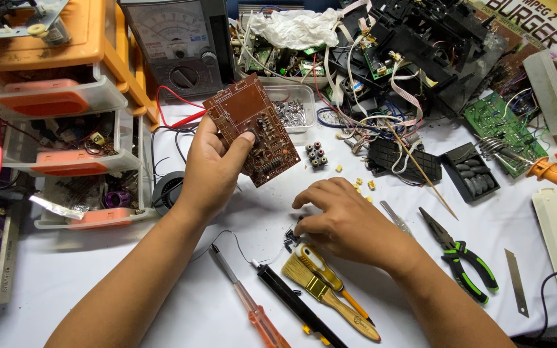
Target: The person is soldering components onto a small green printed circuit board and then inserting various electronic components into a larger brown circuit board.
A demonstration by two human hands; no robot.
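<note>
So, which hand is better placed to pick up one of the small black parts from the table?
The right hand: its fingertips already rest beside the small black parts. The left hand is busy holding the brown circuit board up.

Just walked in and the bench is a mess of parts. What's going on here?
A person sits at a cluttered white table. The left hand holds a brown circuit board up, tilted. The right hand rests on the table, fingertips at a small pile of dark components. A paintbrush, screwdrivers, green-handled pliers and an analog meter lie around.
</note>
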